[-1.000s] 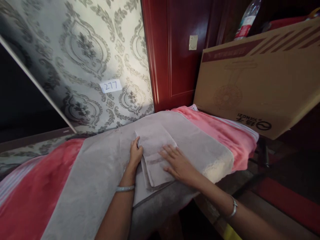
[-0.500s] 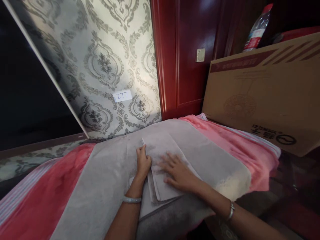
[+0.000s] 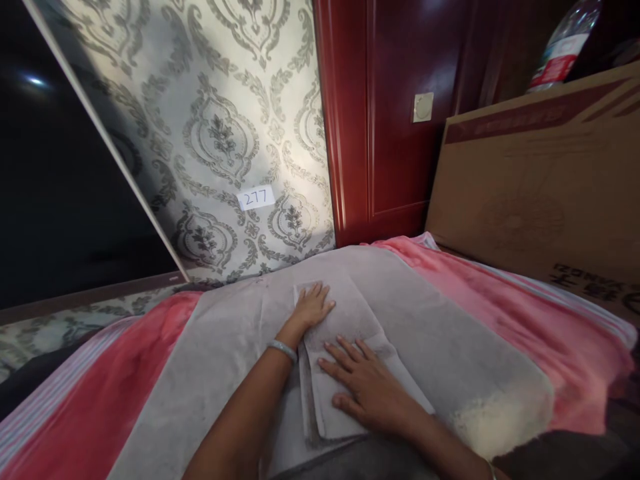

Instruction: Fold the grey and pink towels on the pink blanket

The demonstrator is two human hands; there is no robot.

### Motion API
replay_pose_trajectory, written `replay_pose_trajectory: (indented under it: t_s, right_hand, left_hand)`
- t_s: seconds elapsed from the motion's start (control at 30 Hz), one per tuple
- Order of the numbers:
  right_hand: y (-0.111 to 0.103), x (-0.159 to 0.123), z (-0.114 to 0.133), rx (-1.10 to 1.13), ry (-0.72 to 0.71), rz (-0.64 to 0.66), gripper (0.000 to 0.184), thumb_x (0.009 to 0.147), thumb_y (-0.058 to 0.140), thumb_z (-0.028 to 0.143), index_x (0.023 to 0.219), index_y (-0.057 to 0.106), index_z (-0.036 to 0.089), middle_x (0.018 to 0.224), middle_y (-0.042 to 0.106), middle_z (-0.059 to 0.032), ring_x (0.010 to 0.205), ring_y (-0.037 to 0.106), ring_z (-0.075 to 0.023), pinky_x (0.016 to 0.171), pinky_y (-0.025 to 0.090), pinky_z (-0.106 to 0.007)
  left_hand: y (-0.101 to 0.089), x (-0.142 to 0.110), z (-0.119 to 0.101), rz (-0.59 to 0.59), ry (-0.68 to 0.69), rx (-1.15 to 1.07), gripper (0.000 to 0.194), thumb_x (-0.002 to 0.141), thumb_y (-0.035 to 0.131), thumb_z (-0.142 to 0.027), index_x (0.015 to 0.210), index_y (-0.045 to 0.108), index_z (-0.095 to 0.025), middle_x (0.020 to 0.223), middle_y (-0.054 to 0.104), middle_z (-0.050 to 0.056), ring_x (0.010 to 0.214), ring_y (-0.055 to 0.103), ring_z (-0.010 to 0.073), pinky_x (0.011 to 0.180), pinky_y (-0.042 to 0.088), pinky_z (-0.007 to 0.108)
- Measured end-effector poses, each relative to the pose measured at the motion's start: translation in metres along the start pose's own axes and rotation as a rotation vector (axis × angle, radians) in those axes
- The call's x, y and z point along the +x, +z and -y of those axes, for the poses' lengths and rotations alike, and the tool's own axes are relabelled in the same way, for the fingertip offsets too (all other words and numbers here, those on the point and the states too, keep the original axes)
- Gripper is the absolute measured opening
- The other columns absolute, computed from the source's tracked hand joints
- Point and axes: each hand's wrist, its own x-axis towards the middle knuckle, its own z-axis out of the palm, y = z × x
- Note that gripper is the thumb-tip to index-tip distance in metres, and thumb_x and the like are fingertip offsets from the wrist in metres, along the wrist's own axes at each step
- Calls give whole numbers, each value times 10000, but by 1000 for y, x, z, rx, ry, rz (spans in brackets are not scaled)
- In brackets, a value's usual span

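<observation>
A folded grey plush cloth [image 3: 350,320] lies in layers on a wider grey cover [image 3: 235,333]. My left hand [image 3: 311,308] rests on the far left part of the folded cloth, fingers stretched out and palm down. Nearer to me, my right hand [image 3: 363,381] is spread flat on the cloth's upper layer. Both hands are open and press on the fabric without gripping it. The layered folded edges show at the near left side of the cloth, between my forearms.
Pink fabric [image 3: 500,300] with a striped border shows on both sides of the grey cover. A large cardboard box [image 3: 525,187] stands at the right, with a plastic bottle [image 3: 565,53] behind its top edge. A dark screen [image 3: 70,167] is at the left. A paper label [image 3: 257,197] is on the wallpaper.
My left hand has let go of the cloth's left edge, moved onto its top and opened flat. My right hand stays spread on the cloth. The view has shifted slightly.
</observation>
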Motion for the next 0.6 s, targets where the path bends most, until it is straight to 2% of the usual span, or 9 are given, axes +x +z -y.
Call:
replay_pose_trajectory:
  t_s: [0.1,0.23,0.33,0.47,0.6]
  right_hand:
    - [1,0,0,13,3,-6,631,980,533,455,1566,308,381,1652,191,0,1528,105,-286,1226,76,-600]
    - [3,-2,-4,20,-18,-29,661,963,568,432,1566,300,394,1653,189,4,1528,115,-280,1234,91,-582]
    - [4,-3,-5,28,-27,-43,672,965,569,414,1573,283,389,1656,179,8,1531,99,-270,1240,78,-569]
    - [2,-2,-4,30,-12,-27,650,973,556,416,1570,306,358,1657,181,1,1534,73,-257,1241,60,-559]
    - [-2,-2,-2,-9,7,-22,624,975,548,437,1557,349,331,1650,214,-9,1533,78,-260,1238,79,-551]
  left_hand:
    - [1,10,17,-22,-37,65,642,879,536,-512,1443,499,-207,1602,344,159,1515,255,298,1233,62,536]
    - [-3,20,44,-46,-168,140,685,897,479,-587,1454,477,-189,1578,374,207,1502,276,342,1205,112,599]
    - [-5,25,54,-49,-197,135,676,916,445,-582,1450,477,-168,1561,388,236,1485,309,363,1189,139,624]
    - [-5,27,52,-25,-214,143,673,931,438,-555,1476,448,-160,1576,361,234,1491,297,352,1193,153,609]
    - [-7,26,37,-14,-246,161,674,933,459,-518,1501,414,-158,1598,321,225,1508,257,342,1204,107,607]
